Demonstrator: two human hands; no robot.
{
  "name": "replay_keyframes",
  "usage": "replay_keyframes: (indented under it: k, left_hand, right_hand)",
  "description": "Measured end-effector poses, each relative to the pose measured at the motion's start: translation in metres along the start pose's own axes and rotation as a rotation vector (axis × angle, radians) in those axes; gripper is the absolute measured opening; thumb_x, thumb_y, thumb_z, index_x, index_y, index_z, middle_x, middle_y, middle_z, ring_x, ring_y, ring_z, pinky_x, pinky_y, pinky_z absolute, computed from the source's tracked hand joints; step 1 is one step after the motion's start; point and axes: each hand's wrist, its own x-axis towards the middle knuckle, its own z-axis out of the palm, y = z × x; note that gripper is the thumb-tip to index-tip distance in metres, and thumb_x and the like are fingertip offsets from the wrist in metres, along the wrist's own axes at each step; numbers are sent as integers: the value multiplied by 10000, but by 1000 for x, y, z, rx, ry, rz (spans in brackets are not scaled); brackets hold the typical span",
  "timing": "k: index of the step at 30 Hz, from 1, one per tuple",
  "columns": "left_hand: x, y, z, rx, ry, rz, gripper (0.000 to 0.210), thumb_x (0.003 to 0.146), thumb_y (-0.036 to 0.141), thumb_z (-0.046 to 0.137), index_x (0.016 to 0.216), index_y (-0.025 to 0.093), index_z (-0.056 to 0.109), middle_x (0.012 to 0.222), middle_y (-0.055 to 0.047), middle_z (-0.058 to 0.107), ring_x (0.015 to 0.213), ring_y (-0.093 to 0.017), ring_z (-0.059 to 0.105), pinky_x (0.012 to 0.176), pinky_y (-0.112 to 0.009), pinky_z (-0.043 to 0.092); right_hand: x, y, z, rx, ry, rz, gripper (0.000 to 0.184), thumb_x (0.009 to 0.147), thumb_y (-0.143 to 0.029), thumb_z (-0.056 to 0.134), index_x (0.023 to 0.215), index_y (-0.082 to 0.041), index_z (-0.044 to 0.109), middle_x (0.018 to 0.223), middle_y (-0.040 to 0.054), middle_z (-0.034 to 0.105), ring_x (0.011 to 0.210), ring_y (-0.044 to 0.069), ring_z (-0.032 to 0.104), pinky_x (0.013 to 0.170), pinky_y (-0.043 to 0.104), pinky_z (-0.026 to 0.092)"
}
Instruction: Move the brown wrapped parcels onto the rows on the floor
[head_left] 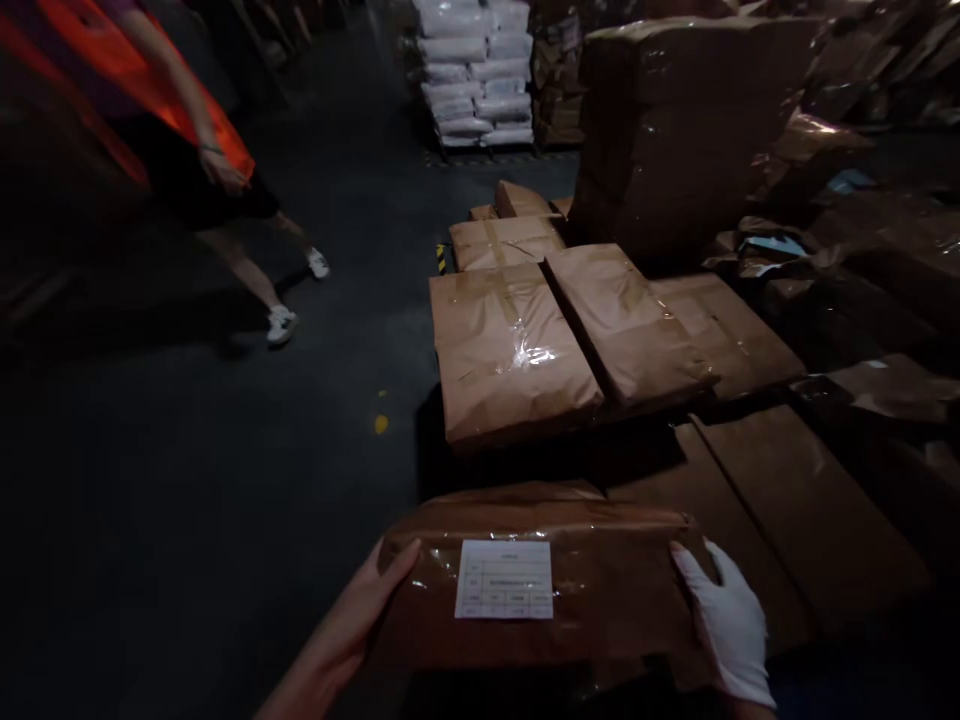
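1. The bare left hand (360, 615) and gloved right hand (731, 625) clasp the ends of a brown parcel (540, 590), low in front, above stacked parcels (517, 345).
2. Probably heavy, stiff; glossy tape looks slippery; grip beneath both ends.

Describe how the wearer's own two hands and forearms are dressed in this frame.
The left hand is bare, with no glove, and the forearm behind it shows no sleeve, watch or band. The right hand wears a thin, snug white glove covering all fingers down to the wrist; its forearm is lost in the dark.
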Motion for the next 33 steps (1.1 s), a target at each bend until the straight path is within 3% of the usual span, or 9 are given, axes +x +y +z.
replay_keyframes:
  k: [5, 11, 15, 21, 33]
  left_hand:
    - [4, -4, -4, -19, -27, -29, 782, 743, 444, 860, 1412, 218, 524, 1286, -135, 712, 1139, -286, 711, 1022, -367, 559]
    - [2, -1, -2, -51, 17, -88, 578, 938, 322, 664, 1483, 278, 475, 1289, -107, 716, 1094, -240, 732, 978, -342, 580]
    - [-2, 4, 2, -4, 62, -88, 541, 966, 295, 626, 1481, 229, 477, 1272, -131, 718, 1049, -231, 745, 964, -326, 582]
    - [-9, 10, 8, 64, 65, -71, 454, 983, 293, 608, 1413, 201, 494, 1288, -133, 707, 977, -196, 757, 785, -238, 603]
    - [-16, 15, 15, 66, 79, -51, 397, 993, 259, 593, 1372, 162, 521, 1275, -140, 713, 951, -194, 761, 760, -239, 599]
  right_hand:
    - [2, 4, 0, 30, -26, 27, 1050, 467, -832, 534, 1226, -119, 660, 1337, 191, 633, 1280, 410, 541, 1094, 469, 415]
    - [6, 16, 5, 44, -36, -13, 1015, 506, -837, 551, 1222, -125, 652, 1347, 201, 620, 1278, 403, 542, 1125, 489, 383]
    - [7, 21, 7, 64, -29, -23, 953, 524, -833, 562, 1179, -150, 672, 1309, 180, 643, 1238, 389, 567, 1094, 479, 406]
    - [7, 25, 9, 85, -24, -42, 953, 524, -834, 575, 1185, -155, 677, 1296, 167, 651, 1215, 371, 586, 1079, 470, 415]
    - [7, 23, 9, 76, -7, -54, 936, 529, -828, 566, 1163, -150, 682, 1312, 186, 643, 1238, 409, 560, 1077, 489, 402]
